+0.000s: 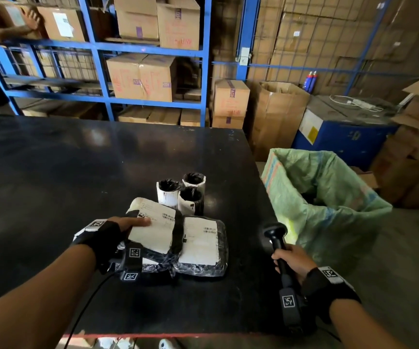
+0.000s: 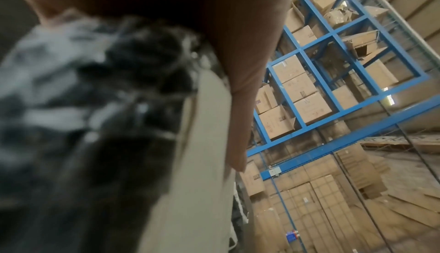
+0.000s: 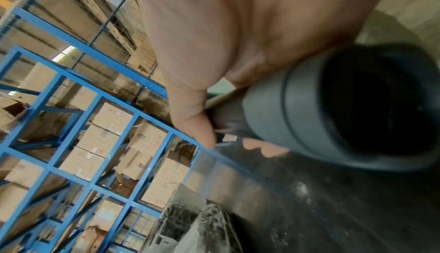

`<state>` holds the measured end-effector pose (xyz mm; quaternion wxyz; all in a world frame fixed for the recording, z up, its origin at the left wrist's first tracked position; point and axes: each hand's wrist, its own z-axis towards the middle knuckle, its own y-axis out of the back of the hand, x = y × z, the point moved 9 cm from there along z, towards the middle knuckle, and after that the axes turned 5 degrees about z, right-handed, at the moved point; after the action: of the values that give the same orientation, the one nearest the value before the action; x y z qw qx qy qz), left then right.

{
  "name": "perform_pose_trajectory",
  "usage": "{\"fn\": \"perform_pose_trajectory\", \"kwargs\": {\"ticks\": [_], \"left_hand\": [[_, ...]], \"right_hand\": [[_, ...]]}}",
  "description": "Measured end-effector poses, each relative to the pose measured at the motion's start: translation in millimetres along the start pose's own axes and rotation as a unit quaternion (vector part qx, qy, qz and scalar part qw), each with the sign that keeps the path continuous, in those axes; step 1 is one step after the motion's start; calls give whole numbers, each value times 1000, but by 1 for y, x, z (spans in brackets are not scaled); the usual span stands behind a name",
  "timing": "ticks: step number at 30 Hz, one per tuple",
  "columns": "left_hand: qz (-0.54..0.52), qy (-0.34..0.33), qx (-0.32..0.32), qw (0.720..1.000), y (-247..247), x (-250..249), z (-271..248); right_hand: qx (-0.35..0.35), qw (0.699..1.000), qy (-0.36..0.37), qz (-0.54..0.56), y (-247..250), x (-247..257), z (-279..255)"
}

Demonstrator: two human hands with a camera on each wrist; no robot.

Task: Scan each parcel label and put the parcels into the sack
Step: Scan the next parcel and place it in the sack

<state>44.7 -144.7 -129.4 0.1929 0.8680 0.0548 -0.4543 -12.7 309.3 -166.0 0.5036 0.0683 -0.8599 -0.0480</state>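
Note:
Two flat parcels in black wrap with white labels lie side by side on the black table [image 1: 77,172]. My left hand [image 1: 125,226] grips the left flat parcel [image 1: 153,230] at its left edge, thumb on the label; the left wrist view shows that label [image 2: 195,181] close up under the thumb. The right flat parcel [image 1: 199,244] lies untouched. Three upright roll parcels [image 1: 190,201] stand just behind them. My right hand [image 1: 291,258] grips a black barcode scanner [image 1: 275,231] by its handle near the table's right edge; its head [image 3: 333,106] fills the right wrist view. The green sack [image 1: 329,197] stands open right of the table.
Blue steel racks [image 1: 97,46] loaded with cardboard boxes stand behind the table. A tall open carton [image 1: 276,117] and a blue machine [image 1: 341,132] are behind the sack, with stacked cartons [image 1: 417,147] at far right. Another person's hand [image 1: 33,18] touches a box at top left.

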Motion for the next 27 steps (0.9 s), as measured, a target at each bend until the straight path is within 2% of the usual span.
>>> {"fn": "perform_pose_trajectory", "kwargs": {"ticks": [6,10,14,18,22,27], "left_hand": [[3,-84,-11,996,-4,-67,-4],[-46,-161,4,986,-30,-124,-13],[-122,-229,35,965,-72,-177,-29],[-188,-256,68,946,-112,-208,-25],[-219,-268,101,933,-151,-225,-28],[-230,-263,107,931,-183,-227,-35]], "right_hand": [[-51,996,74,0,18,72,-22],[-69,987,128,70,25,131,-38],[-56,975,189,104,25,198,-70],[-32,958,255,125,27,250,-108],[-9,958,260,123,23,267,-129],[8,969,233,87,19,254,-127]]}}
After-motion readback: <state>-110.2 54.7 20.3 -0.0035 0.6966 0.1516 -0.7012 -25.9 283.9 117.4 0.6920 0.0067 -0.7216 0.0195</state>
